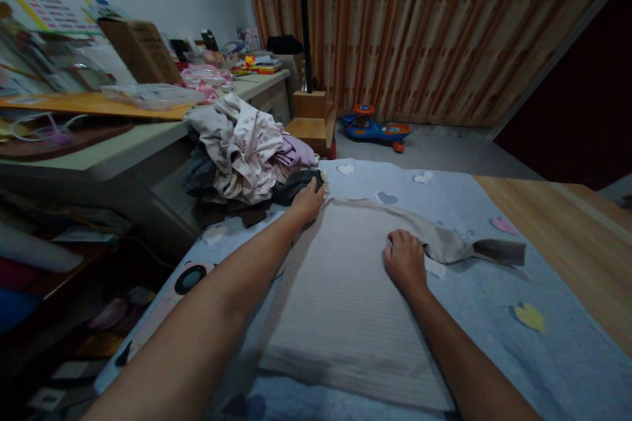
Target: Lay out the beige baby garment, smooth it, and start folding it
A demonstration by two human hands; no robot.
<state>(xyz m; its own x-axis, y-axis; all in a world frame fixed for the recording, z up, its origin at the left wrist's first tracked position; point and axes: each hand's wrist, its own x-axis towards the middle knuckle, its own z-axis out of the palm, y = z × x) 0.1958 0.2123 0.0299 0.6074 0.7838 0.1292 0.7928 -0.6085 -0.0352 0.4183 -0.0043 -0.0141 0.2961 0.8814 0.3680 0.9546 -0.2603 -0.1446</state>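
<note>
A light grey, finely ribbed long-sleeved shirt (345,302) lies spread flat on the bed, hem towards me. Its right sleeve (454,247) stretches out to the right with a bent cuff; the left sleeve is mostly hidden by my arm. At the shirt's upper left shoulder is my left hand (309,200), fingers closed on the edge, right beside a dark garment (293,185). My right hand (405,262) rests at the right side below the sleeve, its curled fingers gripping the fabric.
A heap of crumpled clothes (247,145) rises at the bed's far left corner, against a cluttered desk (162,135). The blue bedsheet (494,316) has heart patterns; bare wood (557,223) borders it on the right. Beyond stand a wooden chair (311,128) and a blue ride-on toy (375,128).
</note>
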